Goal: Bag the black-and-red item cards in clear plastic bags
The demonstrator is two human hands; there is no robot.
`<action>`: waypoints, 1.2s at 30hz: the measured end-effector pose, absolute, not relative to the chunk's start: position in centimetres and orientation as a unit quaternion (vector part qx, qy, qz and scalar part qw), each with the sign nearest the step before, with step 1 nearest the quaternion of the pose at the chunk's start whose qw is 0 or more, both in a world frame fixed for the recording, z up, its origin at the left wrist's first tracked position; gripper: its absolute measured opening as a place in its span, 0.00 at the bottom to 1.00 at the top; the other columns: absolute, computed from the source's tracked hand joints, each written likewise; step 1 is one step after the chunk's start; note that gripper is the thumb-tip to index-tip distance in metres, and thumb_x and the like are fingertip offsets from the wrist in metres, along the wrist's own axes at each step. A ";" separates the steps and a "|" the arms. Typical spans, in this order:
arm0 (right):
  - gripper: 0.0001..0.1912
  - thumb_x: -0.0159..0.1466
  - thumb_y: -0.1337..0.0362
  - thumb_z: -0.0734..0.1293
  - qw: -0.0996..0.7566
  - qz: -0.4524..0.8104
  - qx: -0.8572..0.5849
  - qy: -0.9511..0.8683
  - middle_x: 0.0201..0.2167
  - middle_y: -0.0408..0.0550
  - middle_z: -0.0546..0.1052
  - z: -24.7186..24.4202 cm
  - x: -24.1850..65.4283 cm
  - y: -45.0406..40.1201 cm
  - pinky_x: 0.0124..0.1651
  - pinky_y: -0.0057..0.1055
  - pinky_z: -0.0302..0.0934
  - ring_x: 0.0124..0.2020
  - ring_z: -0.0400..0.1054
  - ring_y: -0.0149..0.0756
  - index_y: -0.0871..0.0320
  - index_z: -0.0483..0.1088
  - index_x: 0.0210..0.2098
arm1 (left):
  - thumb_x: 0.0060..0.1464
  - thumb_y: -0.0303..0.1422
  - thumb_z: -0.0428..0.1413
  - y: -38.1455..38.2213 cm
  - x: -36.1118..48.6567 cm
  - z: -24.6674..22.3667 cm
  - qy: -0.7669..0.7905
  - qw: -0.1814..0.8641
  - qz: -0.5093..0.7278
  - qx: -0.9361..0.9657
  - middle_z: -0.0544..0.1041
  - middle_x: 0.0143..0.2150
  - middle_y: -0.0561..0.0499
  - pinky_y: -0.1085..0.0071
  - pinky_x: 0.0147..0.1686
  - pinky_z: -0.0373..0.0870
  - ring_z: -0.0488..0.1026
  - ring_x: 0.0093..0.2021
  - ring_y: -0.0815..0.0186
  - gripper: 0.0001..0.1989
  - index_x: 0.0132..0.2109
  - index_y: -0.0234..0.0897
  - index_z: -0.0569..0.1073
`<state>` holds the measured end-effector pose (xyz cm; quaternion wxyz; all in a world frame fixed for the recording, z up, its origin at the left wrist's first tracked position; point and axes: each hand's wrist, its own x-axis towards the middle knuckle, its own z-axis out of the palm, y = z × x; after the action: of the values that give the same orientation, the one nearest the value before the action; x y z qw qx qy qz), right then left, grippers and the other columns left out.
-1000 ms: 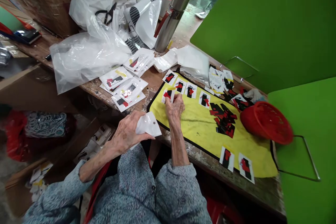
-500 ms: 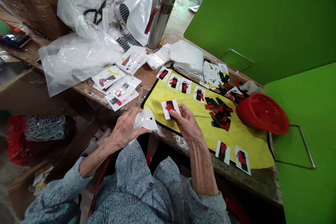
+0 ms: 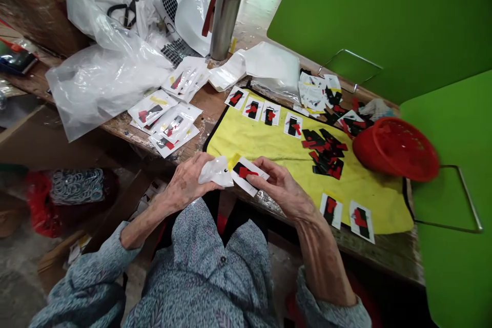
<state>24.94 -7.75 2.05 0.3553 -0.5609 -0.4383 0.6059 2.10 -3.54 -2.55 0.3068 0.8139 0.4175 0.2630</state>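
My left hand (image 3: 188, 180) is closed round a small clear plastic bag (image 3: 216, 171) with a punched hole near its edge. Held in my right hand (image 3: 282, 187) is a white card (image 3: 246, 187) carrying a black strip and a red piece, with a yellow band at its end. That yellow end is right at the bag's edge; whether it is inside, I cannot tell. Several similar cards lie on the yellow cloth (image 3: 238, 133), with a pile of loose black and red pieces (image 3: 325, 151) among them.
Filled bags (image 3: 175, 125) lie in a stack left of the cloth. Behind them are a steel flask (image 3: 224, 25), crumpled plastic sheeting (image 3: 103, 72) and black-handled scissors (image 3: 128, 10). A red basket (image 3: 403, 148) tilts at the right, by green panels (image 3: 384, 20).
My right hand has turned the card and brought it left and down to the bag's edge. My left hand keeps hold of the bag. The view has shifted slightly.
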 end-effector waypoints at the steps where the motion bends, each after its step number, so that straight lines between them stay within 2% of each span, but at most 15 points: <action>1: 0.14 0.58 0.55 0.72 0.345 0.608 -0.557 -0.448 0.29 0.40 0.70 2.0 25.2 -7.7 0.30 0.25 0.53 0.29 0.61 0.29 0.58 0.68 0.33 | 0.46 0.37 0.67 -3.5 2.1 -2.6 0.413 0.307 0.260 0.817 0.75 0.43 0.49 0.66 0.39 0.71 0.75 0.43 0.59 0.26 0.50 0.39 0.66; 8: 0.15 0.59 0.54 0.71 0.317 0.608 -0.565 -0.460 0.29 0.40 0.68 2.1 25.8 -7.6 0.28 0.25 0.51 0.27 0.59 0.28 0.57 0.66 0.33 | 0.46 0.39 0.67 -3.3 1.8 -3.1 0.391 0.300 0.247 0.834 0.74 0.45 0.48 0.64 0.41 0.71 0.74 0.45 0.58 0.28 0.52 0.39 0.65; 18: 0.16 0.56 0.52 0.71 0.185 0.680 -0.501 -0.502 0.29 0.41 0.67 2.3 26.3 -6.5 0.31 0.27 0.53 0.30 0.60 0.31 0.58 0.67 0.34 | 0.47 0.45 0.66 -3.2 2.0 -2.3 0.348 0.314 0.184 0.864 0.71 0.44 0.49 0.64 0.39 0.70 0.71 0.42 0.59 0.29 0.53 0.41 0.67; 25: 0.14 0.61 0.53 0.67 0.145 0.642 -0.505 -0.558 0.30 0.41 0.67 1.5 25.6 -6.1 0.31 0.28 0.53 0.30 0.59 0.32 0.56 0.64 0.36 | 0.45 0.48 0.66 -3.5 2.9 -2.3 0.336 0.293 0.142 0.884 0.70 0.44 0.47 0.60 0.42 0.69 0.70 0.42 0.57 0.34 0.55 0.38 0.66; 29: 0.15 0.61 0.53 0.67 0.166 0.585 -0.553 -0.570 0.32 0.42 0.69 1.2 25.3 -6.5 0.31 0.28 0.53 0.32 0.60 0.33 0.56 0.63 0.38 | 0.45 0.45 0.67 -3.6 3.3 -2.4 0.360 0.314 0.151 0.865 0.71 0.44 0.48 0.61 0.41 0.69 0.70 0.43 0.57 0.31 0.53 0.40 0.67; 33: 0.18 0.62 0.50 0.67 0.211 0.635 -0.541 -0.509 0.37 0.44 0.71 1.4 25.3 -7.2 0.36 0.29 0.58 0.36 0.64 0.34 0.56 0.64 0.42 | 0.44 0.42 0.68 -3.8 3.4 -2.4 0.381 0.320 0.167 0.851 0.71 0.45 0.47 0.61 0.41 0.70 0.70 0.44 0.56 0.30 0.52 0.40 0.67; 36: 0.19 0.61 0.48 0.67 0.270 0.647 -0.561 -0.442 0.33 0.43 0.71 1.5 25.4 -7.8 0.33 0.29 0.57 0.32 0.64 0.33 0.56 0.63 0.38 | 0.45 0.42 0.68 -3.7 3.5 -2.4 0.386 0.322 0.176 0.847 0.71 0.45 0.47 0.60 0.41 0.69 0.71 0.43 0.56 0.30 0.52 0.39 0.67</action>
<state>25.44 -7.75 1.55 0.2698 -0.5606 -0.4416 0.6465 3.54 -3.75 -2.43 0.3217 0.8467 0.3855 0.1762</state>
